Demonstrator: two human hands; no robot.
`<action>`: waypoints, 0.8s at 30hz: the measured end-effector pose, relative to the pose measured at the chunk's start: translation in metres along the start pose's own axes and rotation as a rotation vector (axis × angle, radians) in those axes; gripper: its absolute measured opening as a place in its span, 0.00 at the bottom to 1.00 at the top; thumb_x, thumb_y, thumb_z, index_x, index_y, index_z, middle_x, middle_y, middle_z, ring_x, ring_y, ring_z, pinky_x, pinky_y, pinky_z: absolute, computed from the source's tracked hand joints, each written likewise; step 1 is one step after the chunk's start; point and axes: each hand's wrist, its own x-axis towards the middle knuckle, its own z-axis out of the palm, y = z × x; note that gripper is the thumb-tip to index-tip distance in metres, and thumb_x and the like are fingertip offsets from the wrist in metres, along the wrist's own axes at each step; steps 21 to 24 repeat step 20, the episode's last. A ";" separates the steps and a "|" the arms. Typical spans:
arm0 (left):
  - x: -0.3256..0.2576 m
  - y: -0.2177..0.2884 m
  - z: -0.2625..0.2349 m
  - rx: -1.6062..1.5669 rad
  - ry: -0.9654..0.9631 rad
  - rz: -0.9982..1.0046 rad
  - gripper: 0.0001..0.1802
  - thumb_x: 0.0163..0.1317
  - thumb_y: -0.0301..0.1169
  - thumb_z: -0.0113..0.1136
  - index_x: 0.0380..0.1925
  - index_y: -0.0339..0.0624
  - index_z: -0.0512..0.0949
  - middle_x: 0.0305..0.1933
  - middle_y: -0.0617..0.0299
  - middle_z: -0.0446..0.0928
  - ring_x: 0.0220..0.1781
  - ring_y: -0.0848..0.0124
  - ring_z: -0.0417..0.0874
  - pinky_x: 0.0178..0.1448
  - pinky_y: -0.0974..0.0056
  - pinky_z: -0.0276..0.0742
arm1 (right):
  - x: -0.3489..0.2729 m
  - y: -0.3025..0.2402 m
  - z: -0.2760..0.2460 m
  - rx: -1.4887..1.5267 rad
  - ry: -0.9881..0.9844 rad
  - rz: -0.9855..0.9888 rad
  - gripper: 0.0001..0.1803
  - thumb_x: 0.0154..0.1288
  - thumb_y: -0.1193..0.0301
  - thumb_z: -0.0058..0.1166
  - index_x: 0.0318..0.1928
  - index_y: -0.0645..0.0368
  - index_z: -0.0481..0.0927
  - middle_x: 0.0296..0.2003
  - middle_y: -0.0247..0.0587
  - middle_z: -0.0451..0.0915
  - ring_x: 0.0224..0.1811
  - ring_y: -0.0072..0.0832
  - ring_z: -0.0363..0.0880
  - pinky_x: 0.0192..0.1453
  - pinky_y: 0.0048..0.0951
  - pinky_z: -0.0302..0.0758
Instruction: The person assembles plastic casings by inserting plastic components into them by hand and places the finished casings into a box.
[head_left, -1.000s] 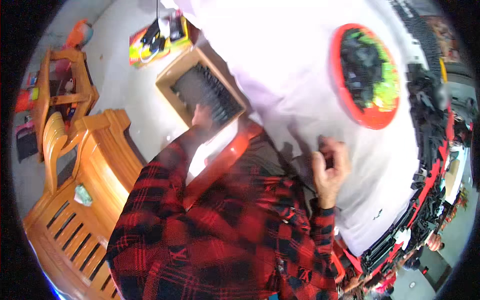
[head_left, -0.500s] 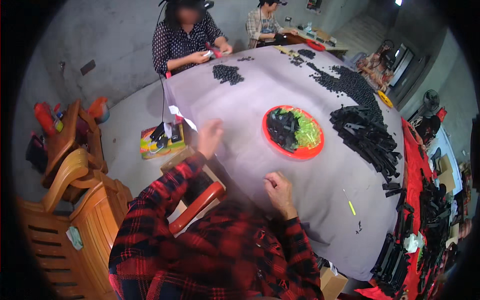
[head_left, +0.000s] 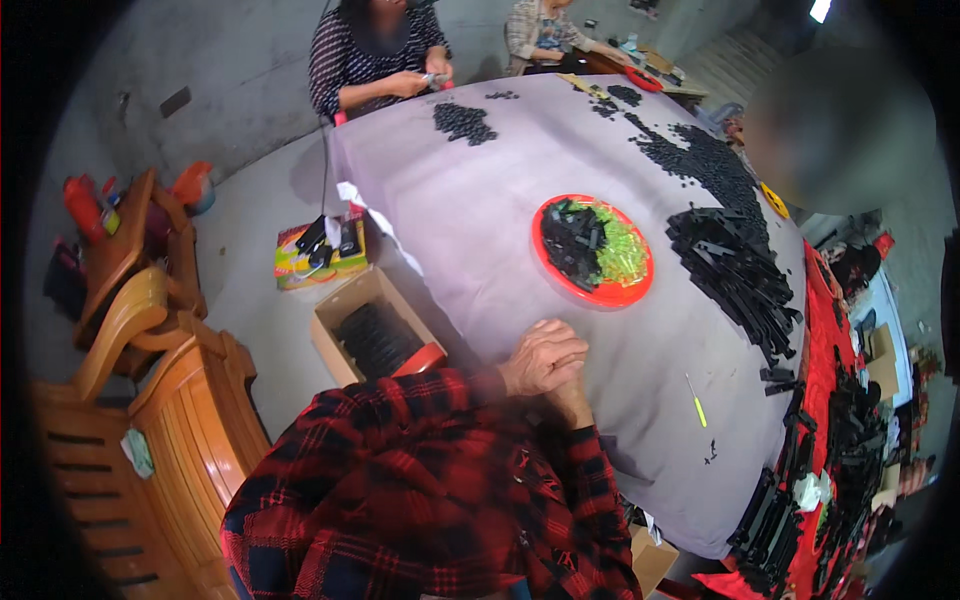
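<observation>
My left hand rests across my right hand at the near edge of the cloth-covered table. The left hand's fingers are bent and pressed together. Most of my right hand's fingers lie behind it, and whatever is between the hands is hidden. Just beyond them stands a round red tray, holding black plastic pieces on its left and clear green pieces on its right. A thin tool with a yellow-green handle lies to the right, with small black bits near it.
Long black parts and small black pieces are heaped at right. A small black pile lies farther off, by a seated co-worker. An open carton of black parts stands left of the table, near a wooden chair.
My left hand has come from the table's left edge across to my right hand and now covers it. The view has shifted slightly, revealing more of the carton.
</observation>
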 end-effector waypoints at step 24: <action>-0.003 -0.016 -0.006 -0.050 -0.060 -0.017 0.17 0.55 0.32 0.53 0.41 0.33 0.80 0.44 0.46 0.80 0.49 0.48 0.77 0.57 0.49 0.71 | -0.008 0.064 0.023 -0.255 -0.038 -0.093 0.10 0.56 0.68 0.60 0.36 0.60 0.78 0.43 0.47 0.82 0.40 0.40 0.81 0.42 0.43 0.76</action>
